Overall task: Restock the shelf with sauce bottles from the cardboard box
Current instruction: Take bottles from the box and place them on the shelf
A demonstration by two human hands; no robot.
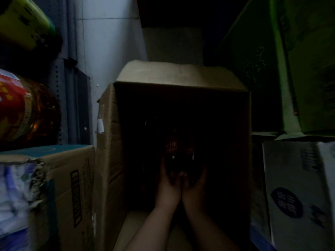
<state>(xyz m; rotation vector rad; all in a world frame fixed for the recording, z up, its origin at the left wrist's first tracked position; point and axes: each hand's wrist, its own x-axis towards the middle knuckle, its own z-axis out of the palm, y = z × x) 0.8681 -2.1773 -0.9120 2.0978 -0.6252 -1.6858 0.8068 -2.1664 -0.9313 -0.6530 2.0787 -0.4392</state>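
Note:
An open cardboard box (107,142) stands in front of me, its inside very dark. Both my hands reach down into it side by side. My left hand (169,185) and my right hand (194,185) are cupped around dark sauce bottles (178,147) with reddish labels. How many bottles they hold is hidden by the darkness. Other bottles in the box cannot be made out.
A brown carton with a blue top (68,178) sits left of the box, with a large amber bottle with a red label (23,107) above it. A white carton (297,187) and green boxes (299,60) stand at right. A pale wall (108,42) is behind.

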